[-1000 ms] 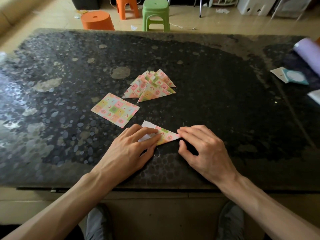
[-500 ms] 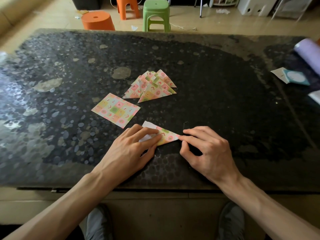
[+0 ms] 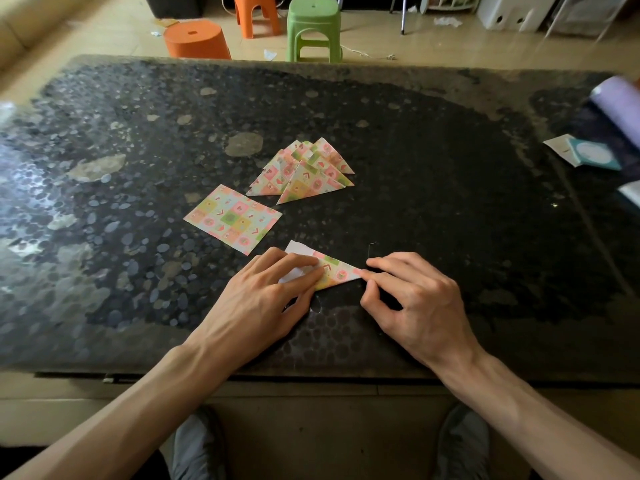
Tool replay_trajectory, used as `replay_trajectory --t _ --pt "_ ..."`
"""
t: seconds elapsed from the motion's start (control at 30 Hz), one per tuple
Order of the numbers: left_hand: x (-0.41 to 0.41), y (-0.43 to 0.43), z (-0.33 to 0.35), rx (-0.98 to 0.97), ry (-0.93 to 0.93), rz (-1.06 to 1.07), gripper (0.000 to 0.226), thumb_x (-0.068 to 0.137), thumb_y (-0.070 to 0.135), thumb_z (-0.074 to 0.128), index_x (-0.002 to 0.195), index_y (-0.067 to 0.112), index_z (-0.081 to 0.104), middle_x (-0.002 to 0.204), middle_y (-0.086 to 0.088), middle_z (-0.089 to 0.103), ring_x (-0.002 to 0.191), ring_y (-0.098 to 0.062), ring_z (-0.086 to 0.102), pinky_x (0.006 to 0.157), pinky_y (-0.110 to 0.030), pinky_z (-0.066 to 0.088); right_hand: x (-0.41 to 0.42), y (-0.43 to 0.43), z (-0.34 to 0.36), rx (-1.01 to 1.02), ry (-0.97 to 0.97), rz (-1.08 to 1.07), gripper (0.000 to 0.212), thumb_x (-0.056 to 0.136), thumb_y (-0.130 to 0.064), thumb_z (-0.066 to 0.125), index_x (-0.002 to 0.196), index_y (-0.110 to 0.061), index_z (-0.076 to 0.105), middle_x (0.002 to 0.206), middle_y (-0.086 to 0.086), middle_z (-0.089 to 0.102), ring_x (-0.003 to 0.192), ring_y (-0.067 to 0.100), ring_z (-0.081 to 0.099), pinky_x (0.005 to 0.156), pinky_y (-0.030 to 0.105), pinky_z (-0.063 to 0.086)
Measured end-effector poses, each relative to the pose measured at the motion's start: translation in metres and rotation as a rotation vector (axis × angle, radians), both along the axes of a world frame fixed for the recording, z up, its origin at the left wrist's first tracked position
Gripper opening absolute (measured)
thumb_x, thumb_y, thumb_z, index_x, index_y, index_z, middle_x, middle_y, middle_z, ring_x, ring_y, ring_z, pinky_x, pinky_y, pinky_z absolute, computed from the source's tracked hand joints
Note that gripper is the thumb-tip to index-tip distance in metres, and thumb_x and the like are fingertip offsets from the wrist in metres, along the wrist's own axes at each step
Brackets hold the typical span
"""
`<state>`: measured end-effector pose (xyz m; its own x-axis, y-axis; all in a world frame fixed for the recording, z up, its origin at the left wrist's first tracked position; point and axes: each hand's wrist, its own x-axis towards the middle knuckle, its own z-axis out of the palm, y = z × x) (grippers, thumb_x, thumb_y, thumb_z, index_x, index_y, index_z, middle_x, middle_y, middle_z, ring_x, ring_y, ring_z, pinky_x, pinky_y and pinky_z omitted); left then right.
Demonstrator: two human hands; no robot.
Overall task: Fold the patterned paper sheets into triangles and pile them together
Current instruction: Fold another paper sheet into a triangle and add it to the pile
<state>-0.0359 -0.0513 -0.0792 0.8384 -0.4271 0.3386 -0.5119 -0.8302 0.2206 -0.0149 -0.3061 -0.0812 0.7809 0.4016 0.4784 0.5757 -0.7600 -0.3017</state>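
A half-folded patterned sheet (image 3: 334, 271) lies on the dark table near the front edge, its white underside showing at the left. My left hand (image 3: 263, 303) rests flat on its left part, fingers straight and pressing it down. My right hand (image 3: 415, 303) has bent fingers, and its index fingertip presses the sheet's right corner while the thumb stays apart on the table. A pile of several folded triangles (image 3: 304, 173) sits farther back. One flat unfolded patterned sheet (image 3: 232, 218) lies to the left of my hands.
The dark pebble-patterned table (image 3: 450, 202) carries a purple roll (image 3: 616, 98) and a teal-and-white packet (image 3: 585, 154) at its right edge. Orange stools (image 3: 195, 39) and a green stool (image 3: 313, 26) stand on the floor beyond the table.
My right hand's fingers have bent more and drawn onto the sheet's right corner. My left hand stays pressed on the sheet.
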Motion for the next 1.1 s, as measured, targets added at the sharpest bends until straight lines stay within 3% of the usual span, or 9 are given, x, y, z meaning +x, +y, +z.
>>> replay_trajectory --t 0.3,0.83,1.1 --pt "-0.0015 -0.0009 -0.0007 -0.007 -0.027 -0.002 0.034 0.106 0.031 0.052 0.131 0.017 0.070 0.132 0.003 0.065 0.110 -0.021 0.060 0.088 -0.036 0.053 -0.0012 -0.0021 0.0007 0.081 -0.009 -0.018 0.027 0.102 -0.026 0.060 0.102 -0.011 0.082 0.108 0.001 0.078 0.106 0.012 0.071 0.095 0.029 0.056" --pt "-0.0029 -0.0018 0.0011 -0.002 -0.033 0.001 0.034 0.106 0.030 0.052 0.130 0.014 0.070 0.129 0.002 0.065 0.108 -0.022 0.060 0.089 -0.032 0.052 -0.0008 -0.0005 -0.0003 -0.013 -0.034 -0.004 0.025 0.100 -0.030 0.062 0.107 -0.017 0.082 0.109 0.001 0.074 0.105 0.014 0.065 0.081 0.030 0.056" --pt "0.0027 -0.0035 0.0001 -0.147 0.074 0.074 0.031 0.104 0.037 0.052 0.119 0.024 0.077 0.123 0.014 0.067 0.114 -0.016 0.057 0.098 -0.037 0.046 0.0028 0.0026 0.0024 -0.012 0.044 -0.029 0.025 0.099 -0.032 0.063 0.088 -0.015 0.079 0.107 -0.002 0.070 0.103 0.013 0.060 0.079 0.030 0.053"
